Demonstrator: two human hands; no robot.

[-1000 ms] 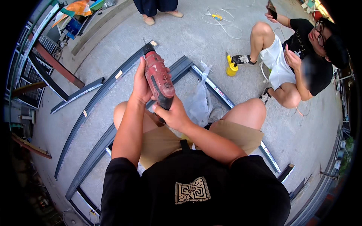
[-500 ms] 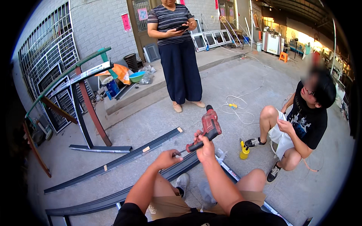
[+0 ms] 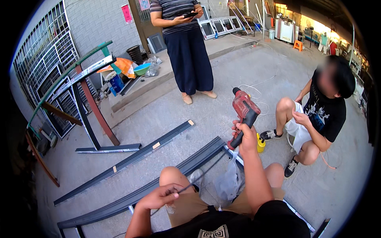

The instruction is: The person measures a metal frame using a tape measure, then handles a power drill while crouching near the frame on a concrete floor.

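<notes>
A red and black power drill [image 3: 245, 106] is gripped by the handle in my right hand [image 3: 247, 137], raised in front of me with its chuck tilted up to the left. A dark cord [image 3: 208, 170] runs down from the drill's base. My left hand [image 3: 160, 196] pinches that cord above my left thigh. Under the cord lies a long dark grey metal profile [image 3: 186, 163], which passes in front of my legs. A clear plastic bag [image 3: 228, 183] hangs by the profile's right end, between my knees.
A second long profile [image 3: 135, 158] lies farther off. One person [image 3: 188, 59] stands ahead holding a phone; another [image 3: 325, 111] crouches at the right beside a yellow bottle [image 3: 260, 143]. A metal frame [image 3: 93, 97] stands at the left. A white cable [image 3: 268, 80] trails across the floor.
My right hand has moved the drill to the right and slightly up. My left hand has drawn back toward my lap with the cord, which now stretches between both hands.
</notes>
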